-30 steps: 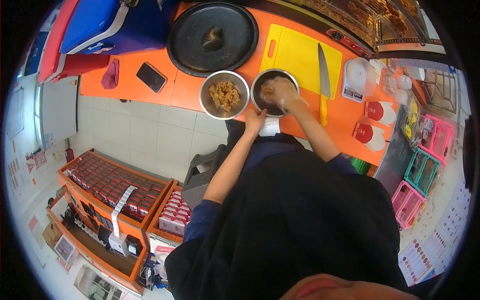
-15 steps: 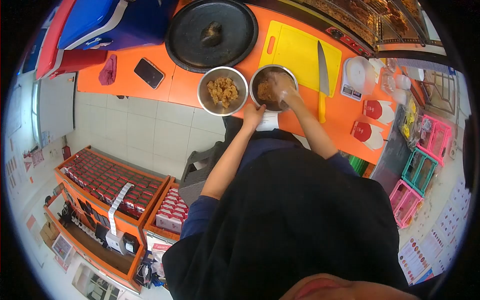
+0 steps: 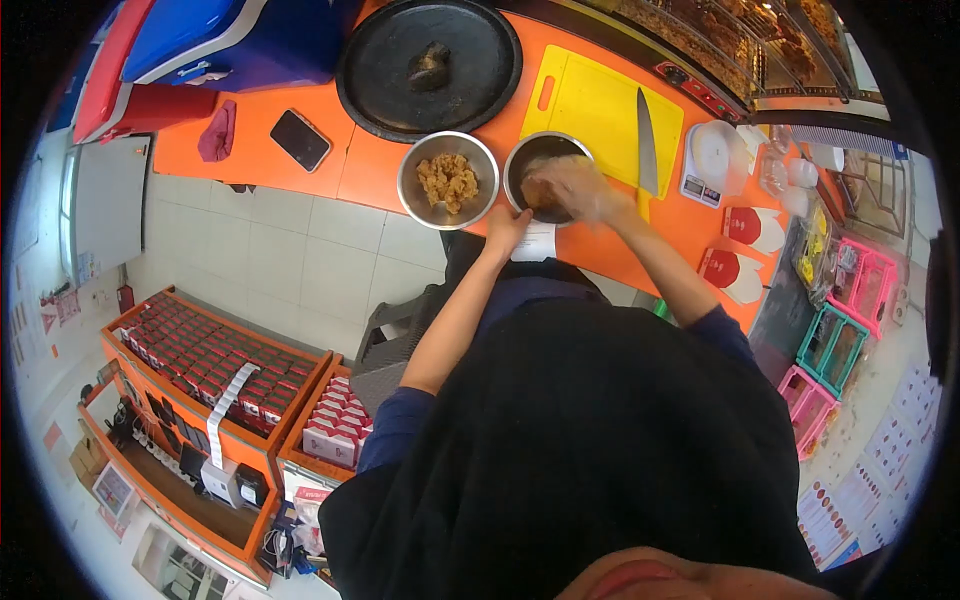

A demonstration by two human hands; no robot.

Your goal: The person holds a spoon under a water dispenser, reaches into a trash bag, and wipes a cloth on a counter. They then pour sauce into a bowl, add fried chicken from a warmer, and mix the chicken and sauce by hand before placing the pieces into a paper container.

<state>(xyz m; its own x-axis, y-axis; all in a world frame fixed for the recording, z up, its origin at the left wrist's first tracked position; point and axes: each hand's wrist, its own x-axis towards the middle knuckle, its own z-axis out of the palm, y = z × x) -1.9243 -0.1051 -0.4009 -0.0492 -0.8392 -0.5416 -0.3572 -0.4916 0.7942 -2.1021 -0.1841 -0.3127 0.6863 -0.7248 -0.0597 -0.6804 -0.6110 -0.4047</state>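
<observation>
My left hand [image 3: 508,229] grips the near left rim of a metal bowl [image 3: 517,155], thumb at the edge. Over that same bowl is my right hand [image 3: 578,188], in a clear plastic glove and blurred by motion, so its fingers do not show clearly. Brown fried food [image 3: 538,192] lies in the bowl under the gloved fingers, partly covered by them. Close by on the left stands a second metal bowl [image 3: 406,187] with several pieces of golden-brown fried food [image 3: 447,183]. A white paper [image 3: 537,242] sits at the table edge below my hands.
Behind the bowls are a round black lid [image 3: 380,90] and a yellow cutting board [image 3: 580,85] with a knife [image 3: 647,145] on it. A scale [image 3: 702,187] and red-and-white boxes [image 3: 733,270] stand to the right. A phone [image 3: 300,140] lies left on the orange table [image 3: 360,175].
My right hand has risen from inside the bowl and shifted slightly right, now tilted across its rim. My left hand stays on the bowl's edge.
</observation>
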